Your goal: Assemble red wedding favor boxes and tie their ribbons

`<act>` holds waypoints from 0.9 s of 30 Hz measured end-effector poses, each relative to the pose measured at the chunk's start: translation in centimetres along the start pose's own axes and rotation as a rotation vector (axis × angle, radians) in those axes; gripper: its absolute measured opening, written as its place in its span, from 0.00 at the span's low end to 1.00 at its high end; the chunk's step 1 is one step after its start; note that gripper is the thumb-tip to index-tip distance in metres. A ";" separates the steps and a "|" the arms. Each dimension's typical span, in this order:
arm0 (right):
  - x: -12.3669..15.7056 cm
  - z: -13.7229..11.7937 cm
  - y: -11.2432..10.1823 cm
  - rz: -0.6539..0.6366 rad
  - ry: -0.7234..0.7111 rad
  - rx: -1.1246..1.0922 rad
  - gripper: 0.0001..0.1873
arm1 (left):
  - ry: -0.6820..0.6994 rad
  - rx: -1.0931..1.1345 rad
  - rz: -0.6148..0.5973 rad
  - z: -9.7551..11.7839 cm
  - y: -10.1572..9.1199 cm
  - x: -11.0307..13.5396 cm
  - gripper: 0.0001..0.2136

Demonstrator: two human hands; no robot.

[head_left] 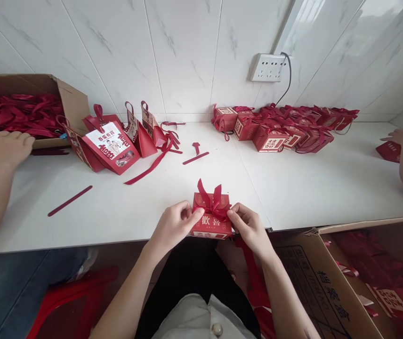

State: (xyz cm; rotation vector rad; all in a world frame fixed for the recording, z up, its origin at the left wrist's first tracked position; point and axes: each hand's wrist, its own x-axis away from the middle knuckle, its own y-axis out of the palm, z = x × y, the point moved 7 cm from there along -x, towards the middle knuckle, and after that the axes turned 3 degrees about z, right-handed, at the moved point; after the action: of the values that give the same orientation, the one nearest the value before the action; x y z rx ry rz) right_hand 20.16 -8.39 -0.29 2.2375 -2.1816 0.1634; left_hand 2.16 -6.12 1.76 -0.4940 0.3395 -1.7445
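Observation:
A small red gift box (206, 229) with pale lettering sits at the table's front edge, right before me. A dark red ribbon bow (214, 207) is on its top, two tails pointing up. My left hand (176, 219) pinches the bow's left side, thumb and fingertips together at the box's corner. On the other side, my right hand (247, 223) is closed with thumb against fingers on the bow's right loop. Exactly how much ribbon lies between the fingers is hidden.
Several finished-looking red boxes (274, 139) stand in rows by the wall. Peaked bags (111, 146) and loose ribbon (152, 167) lie left. Cartons (72, 106) stand at far left and lower right (314, 282). Co-workers' hands (9, 148) reach in from both sides. A power strip (268, 68) hangs on the wall.

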 end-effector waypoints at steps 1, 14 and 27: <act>0.0 -0.1 0.0 0.010 -0.021 0.022 0.17 | 0.011 -0.002 -0.009 0.1 0.1 -0.1 0.20; 0.4 -1.5 -2.1 0.327 -0.265 0.318 0.11 | 0.067 0.107 -0.105 0.4 0.8 0.4 0.17; -0.1 -5.9 3.1 -0.045 -0.572 0.809 0.08 | 0.059 0.082 -0.084 0.2 1.0 0.4 0.15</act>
State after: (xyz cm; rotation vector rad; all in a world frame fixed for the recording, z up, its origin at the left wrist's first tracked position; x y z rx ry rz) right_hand 16.68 -7.85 5.36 3.0569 -2.6791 0.5569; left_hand 3.02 -6.69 1.54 -0.4035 0.2908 -1.8492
